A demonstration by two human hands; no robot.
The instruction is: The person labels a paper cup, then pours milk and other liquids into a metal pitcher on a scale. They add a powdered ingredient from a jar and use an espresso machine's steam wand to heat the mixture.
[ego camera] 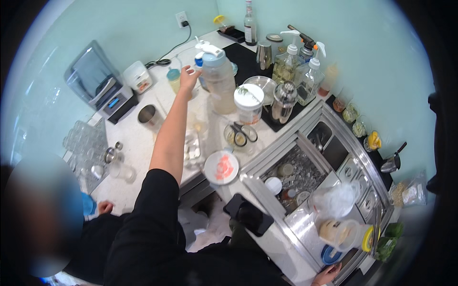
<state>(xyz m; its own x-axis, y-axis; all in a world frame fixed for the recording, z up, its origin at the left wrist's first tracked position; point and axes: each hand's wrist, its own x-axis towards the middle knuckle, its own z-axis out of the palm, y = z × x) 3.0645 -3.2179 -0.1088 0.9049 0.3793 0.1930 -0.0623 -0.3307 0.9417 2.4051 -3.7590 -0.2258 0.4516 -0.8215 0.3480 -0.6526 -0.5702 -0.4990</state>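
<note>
My left hand (188, 80) reaches over the white counter, fingers apart, between a small bottle with a teal cap (174, 79) and a tall plastic jug with a pale blue lid (219, 78); whether it touches the jug is unclear. At the bottom right, my right hand (329, 274) is by the steel unit's edge, near a blue round lid (331, 254) and a plastic tub (339, 234). Black-handled scissors (240, 135) lie over a small glass dish. A white plate (222, 167) holds pink pieces. A metal cocktail shaker (284, 102) stands beside a white-lidded jar (248, 102).
An open ice well (304, 168) with bottles lies right of centre. Glasses (84, 143) cluster at the left beside jiggers (111, 155). Pump bottles (309, 84) and a torch stand along the wall. Another person is close at left, one hand (105, 207) at the counter's edge.
</note>
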